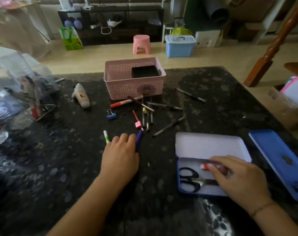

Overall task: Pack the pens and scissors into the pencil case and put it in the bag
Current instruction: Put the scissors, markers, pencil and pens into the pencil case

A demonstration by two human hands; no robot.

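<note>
Right hand (236,178) in open pencil case (211,147)

A home living room: beyond your hands, pink stool (141,44), blue storage box (179,46), dark shelf unit (110,23).

Dim foreground, bright background, blurred warped edges.

We see a dark speckled bench (63,167) carrying a pink basket (134,82) at twelve o'clock, scattered pens (165,106) centrally, and an open pencil case (211,147) at four o'clock.
</note>
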